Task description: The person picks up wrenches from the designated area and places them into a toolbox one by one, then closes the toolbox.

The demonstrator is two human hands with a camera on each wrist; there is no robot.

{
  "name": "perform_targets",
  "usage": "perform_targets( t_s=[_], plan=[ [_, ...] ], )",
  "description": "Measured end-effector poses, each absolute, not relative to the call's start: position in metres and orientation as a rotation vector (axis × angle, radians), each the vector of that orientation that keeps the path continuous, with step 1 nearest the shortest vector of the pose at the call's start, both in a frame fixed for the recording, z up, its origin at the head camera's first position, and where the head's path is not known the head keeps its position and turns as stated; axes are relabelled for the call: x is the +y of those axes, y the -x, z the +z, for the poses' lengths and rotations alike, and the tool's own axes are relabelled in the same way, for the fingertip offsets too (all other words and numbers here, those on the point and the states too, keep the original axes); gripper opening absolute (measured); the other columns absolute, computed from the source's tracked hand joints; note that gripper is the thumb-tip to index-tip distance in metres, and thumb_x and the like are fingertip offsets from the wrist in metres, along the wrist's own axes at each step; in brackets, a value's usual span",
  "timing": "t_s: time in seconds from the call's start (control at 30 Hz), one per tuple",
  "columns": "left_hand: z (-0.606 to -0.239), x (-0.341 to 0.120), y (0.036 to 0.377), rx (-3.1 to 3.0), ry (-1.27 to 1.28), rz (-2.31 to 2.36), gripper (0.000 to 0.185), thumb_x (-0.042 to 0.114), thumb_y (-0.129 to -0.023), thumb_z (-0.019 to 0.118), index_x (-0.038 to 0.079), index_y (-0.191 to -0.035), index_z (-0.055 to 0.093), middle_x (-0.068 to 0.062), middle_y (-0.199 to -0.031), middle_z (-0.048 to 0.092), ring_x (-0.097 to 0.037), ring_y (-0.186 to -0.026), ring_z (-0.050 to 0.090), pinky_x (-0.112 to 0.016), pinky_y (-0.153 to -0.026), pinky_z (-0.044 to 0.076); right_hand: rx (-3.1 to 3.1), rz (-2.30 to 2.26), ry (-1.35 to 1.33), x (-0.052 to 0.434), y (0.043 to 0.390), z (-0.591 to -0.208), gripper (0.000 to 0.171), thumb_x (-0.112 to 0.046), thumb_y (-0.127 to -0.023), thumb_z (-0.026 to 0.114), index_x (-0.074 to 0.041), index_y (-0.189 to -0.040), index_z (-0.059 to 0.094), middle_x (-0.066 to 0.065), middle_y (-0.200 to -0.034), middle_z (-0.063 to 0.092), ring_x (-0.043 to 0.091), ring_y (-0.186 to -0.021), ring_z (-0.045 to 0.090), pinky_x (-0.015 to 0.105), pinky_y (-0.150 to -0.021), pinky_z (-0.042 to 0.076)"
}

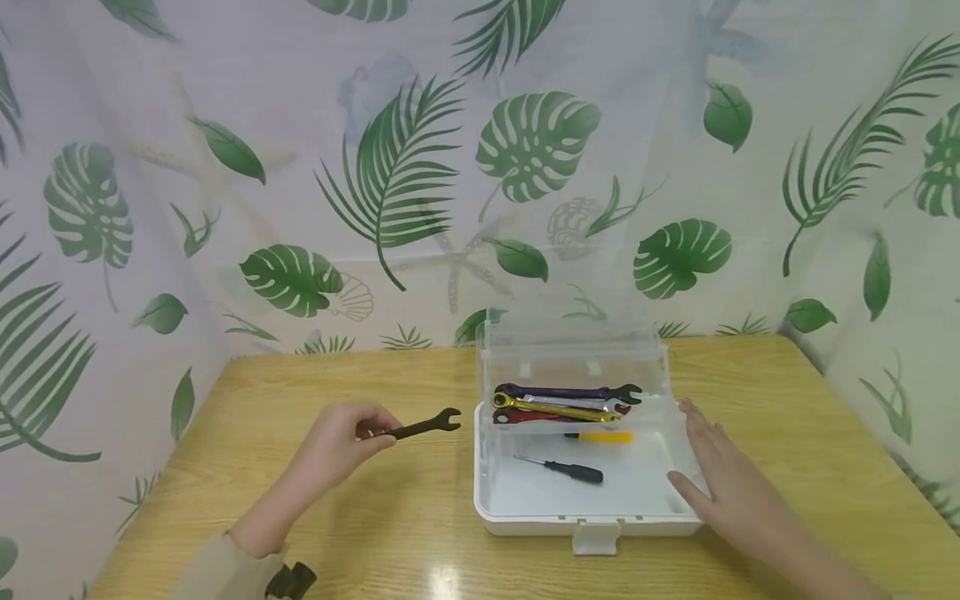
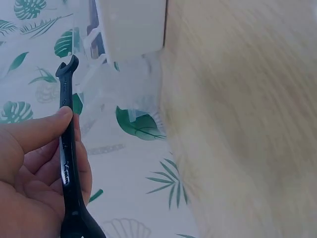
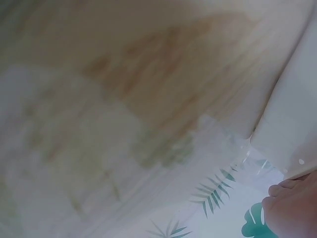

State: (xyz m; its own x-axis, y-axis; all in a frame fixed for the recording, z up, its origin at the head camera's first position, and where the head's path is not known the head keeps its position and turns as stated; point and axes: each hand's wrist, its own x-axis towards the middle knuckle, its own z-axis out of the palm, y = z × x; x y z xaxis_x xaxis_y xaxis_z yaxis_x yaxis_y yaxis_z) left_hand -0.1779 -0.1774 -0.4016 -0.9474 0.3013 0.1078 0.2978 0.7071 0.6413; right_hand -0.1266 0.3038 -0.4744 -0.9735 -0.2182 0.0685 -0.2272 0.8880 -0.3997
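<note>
My left hand (image 1: 337, 442) pinches a black wrench (image 1: 423, 427) by its handle, thumb on top, fingers curled under; the wrench is held above the counter (image 1: 360, 517), open end pointing at the white toolbox (image 1: 592, 525), just left of it. My right hand (image 1: 723, 483) lies with fingers straight against the toolbox's right wall, grip holding nothing. The clear lid (image 1: 570, 350) stands raised. Inside, a tray carries a purple wrench (image 1: 562, 392), a gold wrench (image 1: 555, 408) and a red one beneath. On the box floor lie a black screwdriver (image 1: 562, 469) and a yellow-handled tool (image 1: 600, 436).
</note>
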Motion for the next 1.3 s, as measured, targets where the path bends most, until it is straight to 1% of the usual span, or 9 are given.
perform_targets(
  t_s=[0.17,0.27,0.47,0.67,0.73,0.87,1.1,1.2,1.3],
  plan=[
    [-0.391,-0.166,0.188,2.896,-0.561,1.054,0.009,0.002,-0.095,0.077,0.008,-0.101,0.08,-0.002,-0.092,0.078,-0.01,-0.081,0.064,-0.025,-0.073,0.053,-3.01,0.636,-0.387,0.304,0.128,-0.475,0.087,-0.036,-0.108,0.059,0.003,-0.168,0.01,0.022,-0.178,0.011,0.055,-0.156,0.027,0.06,-0.133,0.011],
    [-0.385,-0.157,0.195,2.895,-0.608,1.042,0.01,0.001,-0.095,0.076,0.007,-0.101,0.08,-0.003,-0.094,0.078,-0.011,-0.082,0.064,-0.026,-0.075,0.054,-3.005,0.634,-0.389,0.304,0.128,-0.476,0.087,-0.036,-0.109,0.058,0.002,-0.169,0.008,0.022,-0.178,0.01,0.055,-0.156,0.027,0.058,-0.134,0.01],
    [-0.374,-0.135,0.21,2.882,-0.683,1.027,0.01,0.002,-0.097,0.074,0.006,-0.104,0.08,-0.007,-0.098,0.08,-0.014,-0.085,0.068,-0.03,-0.079,0.057,-3.003,0.632,-0.391,0.304,0.129,-0.477,0.087,-0.036,-0.108,0.059,0.001,-0.169,0.008,0.023,-0.178,0.012,0.055,-0.155,0.027,0.06,-0.133,0.011],
    [-0.37,-0.11,0.222,2.867,-0.749,1.012,0.01,0.003,-0.098,0.074,0.006,-0.105,0.08,-0.008,-0.101,0.08,-0.015,-0.088,0.067,-0.028,-0.079,0.055,-3.02,0.633,-0.379,0.303,0.13,-0.477,0.088,-0.037,-0.108,0.059,0.001,-0.169,0.008,0.023,-0.178,0.011,0.056,-0.155,0.027,0.068,-0.129,0.018],
    [-0.369,-0.1,0.225,2.864,-0.775,1.008,0.01,0.003,-0.097,0.074,0.006,-0.105,0.08,-0.008,-0.101,0.08,-0.016,-0.088,0.068,-0.027,-0.079,0.055,-3.018,0.624,-0.381,0.303,0.13,-0.477,0.088,-0.037,-0.108,0.059,0.002,-0.169,0.009,0.023,-0.177,0.012,0.056,-0.155,0.028,0.068,-0.128,0.019],
    [-0.37,-0.082,0.229,2.833,-0.828,1.001,0.011,0.003,-0.098,0.074,0.006,-0.106,0.08,-0.008,-0.104,0.08,-0.017,-0.091,0.069,-0.026,-0.08,0.056,-3.01,0.625,-0.383,0.304,0.13,-0.478,0.088,-0.036,-0.108,0.06,0.003,-0.168,0.01,0.023,-0.177,0.012,0.056,-0.154,0.029,0.067,-0.129,0.018],
    [-0.372,-0.051,0.235,2.762,-0.916,1.003,0.013,0.0,-0.098,0.072,0.004,-0.109,0.08,-0.011,-0.108,0.08,-0.02,-0.093,0.073,-0.023,-0.08,0.059,-3.023,0.632,-0.36,0.305,0.128,-0.476,0.088,-0.036,-0.107,0.06,0.002,-0.169,0.01,0.023,-0.177,0.012,0.061,-0.151,0.029,0.076,-0.12,0.028],
    [-0.372,-0.039,0.237,2.747,-0.962,0.985,0.015,-0.001,-0.099,0.072,0.003,-0.11,0.08,-0.012,-0.11,0.08,-0.022,-0.095,0.073,-0.022,-0.081,0.059,-3.026,0.628,-0.358,0.305,0.128,-0.476,0.089,-0.037,-0.107,0.06,0.001,-0.169,0.009,0.023,-0.177,0.012,0.061,-0.151,0.029,0.076,-0.119,0.029],
    [-0.373,-0.029,0.238,2.727,-0.993,0.982,0.015,-0.001,-0.099,0.071,0.003,-0.111,0.08,-0.013,-0.11,0.08,-0.023,-0.096,0.074,-0.024,-0.081,0.059,-3.014,0.629,-0.364,0.304,0.127,-0.476,0.088,-0.036,-0.107,0.06,0.001,-0.169,0.009,0.023,-0.178,0.012,0.061,-0.152,0.029,0.075,-0.121,0.027]
  ],
)
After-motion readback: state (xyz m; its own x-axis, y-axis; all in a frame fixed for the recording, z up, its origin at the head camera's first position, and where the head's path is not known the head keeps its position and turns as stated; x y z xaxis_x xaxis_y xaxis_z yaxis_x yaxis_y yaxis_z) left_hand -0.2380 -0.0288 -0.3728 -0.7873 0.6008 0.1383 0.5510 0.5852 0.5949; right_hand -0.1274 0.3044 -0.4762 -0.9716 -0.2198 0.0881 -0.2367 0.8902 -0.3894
